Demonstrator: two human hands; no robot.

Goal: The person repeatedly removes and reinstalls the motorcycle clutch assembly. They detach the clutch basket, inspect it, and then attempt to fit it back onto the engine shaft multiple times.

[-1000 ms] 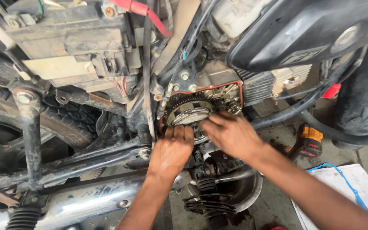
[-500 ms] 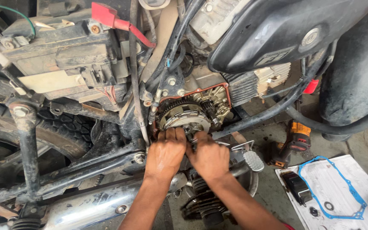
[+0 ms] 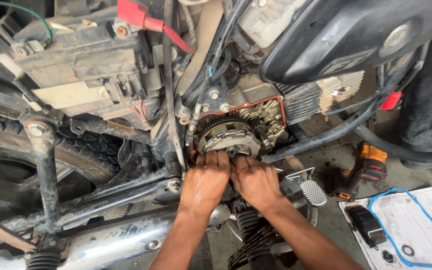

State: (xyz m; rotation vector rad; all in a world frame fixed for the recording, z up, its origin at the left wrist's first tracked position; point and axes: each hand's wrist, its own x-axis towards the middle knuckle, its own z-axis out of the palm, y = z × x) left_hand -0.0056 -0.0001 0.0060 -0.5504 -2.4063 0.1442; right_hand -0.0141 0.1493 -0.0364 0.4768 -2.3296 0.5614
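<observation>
Mid-frame, left hand (image 3: 205, 179) and right hand (image 3: 254, 180), fingers curled onto the clutch (image 3: 226, 137) lower rim; keep both pressing evenly, squarely.

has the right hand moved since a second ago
Yes. The right hand was up against the right side of the clutch; it has dropped to the clutch's lower edge, beside the left hand.

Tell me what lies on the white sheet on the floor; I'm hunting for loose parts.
On the white sheet lie a blue gasket, a black box-shaped part and small dark rings. Its far corner runs out of frame, so anything there is unseen.
</observation>
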